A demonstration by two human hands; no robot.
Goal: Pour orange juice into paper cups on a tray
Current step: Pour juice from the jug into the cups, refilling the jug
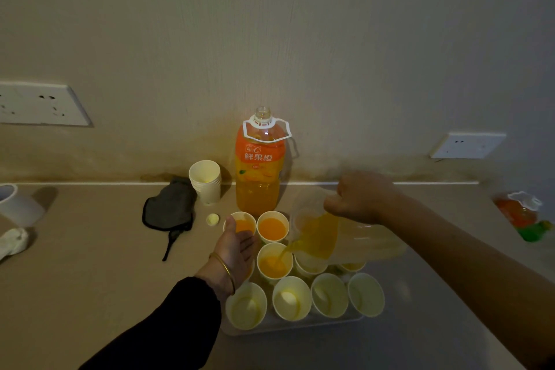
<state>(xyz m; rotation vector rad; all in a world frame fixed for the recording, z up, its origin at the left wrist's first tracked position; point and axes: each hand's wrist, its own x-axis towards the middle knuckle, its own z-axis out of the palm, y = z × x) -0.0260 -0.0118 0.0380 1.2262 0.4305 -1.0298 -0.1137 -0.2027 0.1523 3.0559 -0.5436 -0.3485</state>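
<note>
My right hand (362,198) grips the handle of a clear jug (327,237) tilted to the left, and orange juice streams from its spout into a paper cup (274,261) in the middle row. Two cups behind it, one cup (272,227) and a second cup (241,222), hold juice. Several empty paper cups, among them the front-left one (246,305), stand along the near side of the clear tray (288,326). My left hand (237,245) lies open, fingers straight, against the left cups.
An uncapped orange juice bottle (259,165) stands behind the tray at the wall. A stack of spare cups (205,180), a yellow cap (212,219) and a dark cloth (169,206) lie to the left. Another bottle (521,213) lies at far right.
</note>
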